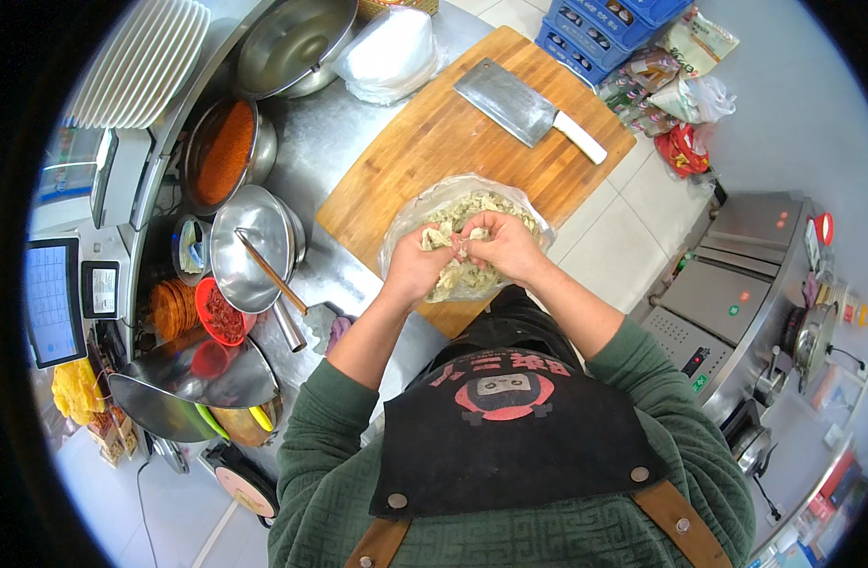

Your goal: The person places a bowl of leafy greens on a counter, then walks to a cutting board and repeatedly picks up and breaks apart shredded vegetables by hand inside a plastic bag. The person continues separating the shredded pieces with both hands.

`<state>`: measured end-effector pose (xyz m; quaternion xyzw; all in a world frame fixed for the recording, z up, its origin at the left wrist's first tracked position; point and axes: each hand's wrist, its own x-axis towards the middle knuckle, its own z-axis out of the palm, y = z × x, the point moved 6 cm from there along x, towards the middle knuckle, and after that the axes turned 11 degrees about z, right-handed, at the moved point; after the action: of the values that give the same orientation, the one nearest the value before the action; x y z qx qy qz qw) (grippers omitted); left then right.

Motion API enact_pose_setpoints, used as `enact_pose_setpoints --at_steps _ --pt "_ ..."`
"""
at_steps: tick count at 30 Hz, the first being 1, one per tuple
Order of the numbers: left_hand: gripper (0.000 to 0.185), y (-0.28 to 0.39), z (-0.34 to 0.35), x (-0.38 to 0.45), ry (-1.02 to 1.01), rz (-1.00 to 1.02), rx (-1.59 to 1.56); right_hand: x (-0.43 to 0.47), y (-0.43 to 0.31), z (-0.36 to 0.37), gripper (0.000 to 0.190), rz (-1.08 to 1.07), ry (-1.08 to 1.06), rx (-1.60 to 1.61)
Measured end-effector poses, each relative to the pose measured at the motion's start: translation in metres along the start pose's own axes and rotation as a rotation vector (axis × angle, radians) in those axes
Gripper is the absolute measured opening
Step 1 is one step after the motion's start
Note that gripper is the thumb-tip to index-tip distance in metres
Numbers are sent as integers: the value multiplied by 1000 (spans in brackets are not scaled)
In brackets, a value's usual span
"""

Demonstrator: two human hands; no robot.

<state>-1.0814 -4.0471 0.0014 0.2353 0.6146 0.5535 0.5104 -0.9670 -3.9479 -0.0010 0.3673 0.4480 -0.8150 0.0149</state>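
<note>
A clear plastic bag (409, 231) lies spread on the wooden cutting board (384, 163), filled with pale green, shredded-looking food (469, 206). Over it my left hand (421, 263) grips a clump of the same food (437, 240) between thumb and fingers. My right hand (503, 243) meets it thumb to thumb, its fingertips pinching the clump's other side. What exactly sits between the right fingertips is partly hidden. Farther back on the board rests a cleaver (512, 103) with a white handle, apart from both hands.
To the left on the steel counter (303, 163) stand a steel bowl (253, 248) with chopsticks across it, a bowl of red powder (224, 156) and a large pot (295, 46). Blue crates (583, 42) are stacked behind the board. Steel kitchen units (718, 291) line the right side.
</note>
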Motion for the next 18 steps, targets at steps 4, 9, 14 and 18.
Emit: enact_pose_setpoints --at_steps 4,9,14,18 --pt "17 -3 1 0 97 -47 -44 -2 -4 -3 14 35 -27 0" --pt "24 11 13 1 82 0 33 -11 -18 -1 15 -237 235 -212" --pt "26 21 23 -1 -89 176 618 -19 -38 11 20 -631 370 -620" --pt "29 6 20 3 -67 29 247 -4 -14 -1 18 -158 134 -187"
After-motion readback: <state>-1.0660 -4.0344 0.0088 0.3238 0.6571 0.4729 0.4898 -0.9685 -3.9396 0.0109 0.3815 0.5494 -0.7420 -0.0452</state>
